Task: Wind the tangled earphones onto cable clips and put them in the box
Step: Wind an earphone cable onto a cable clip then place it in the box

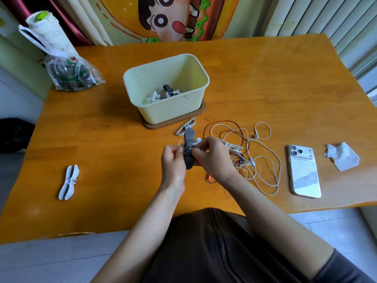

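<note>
Thin white earphone wire (198, 140) is sitting wound round the middle of a dark grey flat cable clip (188, 161), close in front of the person. The left hand (173, 162) is pinching the clip at 9 o'clock and the right hand (212, 158) is pinching it at 3 o'clock. The clip is pointing from 6 to 12 o'clock. A messy heap of white and red earphone wires (257, 166) is lying at 3 o'clock. The pale green plastic box (142, 78) is standing at 12 o'clock, about as near to one hand as the other. A white plastic clip (186, 126) is lying in between.
</note>
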Action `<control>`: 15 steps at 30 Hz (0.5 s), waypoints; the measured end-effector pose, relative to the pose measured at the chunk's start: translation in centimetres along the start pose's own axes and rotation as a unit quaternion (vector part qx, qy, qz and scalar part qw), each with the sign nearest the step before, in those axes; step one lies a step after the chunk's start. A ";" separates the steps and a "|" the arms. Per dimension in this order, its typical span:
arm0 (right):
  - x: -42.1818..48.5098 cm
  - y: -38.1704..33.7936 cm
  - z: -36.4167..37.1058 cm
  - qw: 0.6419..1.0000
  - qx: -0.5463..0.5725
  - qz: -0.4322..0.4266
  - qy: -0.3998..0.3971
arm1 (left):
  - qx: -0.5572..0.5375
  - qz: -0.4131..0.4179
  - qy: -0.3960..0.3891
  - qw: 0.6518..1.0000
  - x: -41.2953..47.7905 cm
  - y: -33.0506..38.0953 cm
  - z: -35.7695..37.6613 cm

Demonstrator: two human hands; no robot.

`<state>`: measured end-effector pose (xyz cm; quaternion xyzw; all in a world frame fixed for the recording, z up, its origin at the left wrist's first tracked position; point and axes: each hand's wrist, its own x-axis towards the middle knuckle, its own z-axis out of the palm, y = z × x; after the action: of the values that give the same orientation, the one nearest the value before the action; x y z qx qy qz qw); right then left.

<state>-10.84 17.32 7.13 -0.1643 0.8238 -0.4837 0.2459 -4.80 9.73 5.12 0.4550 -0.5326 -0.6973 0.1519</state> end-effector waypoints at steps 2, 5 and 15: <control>0.2 0.0 0.1 1.000 0.019 0.020 -0.009 | 0.010 0.019 0.005 1.000 -0.1 -0.1 0.0; 0.4 0.0 0.0 0.998 0.042 0.026 -0.037 | 0.017 0.047 0.002 0.999 0.0 0.1 -0.1; 0.3 0.4 0.3 0.995 0.023 -0.058 0.075 | -0.053 0.012 -0.054 0.997 0.3 0.9 -0.5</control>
<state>-10.95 17.10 6.61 -0.1691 0.8179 -0.5265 0.1588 -4.86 8.85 5.79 0.4012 -0.5076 -0.7465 0.1555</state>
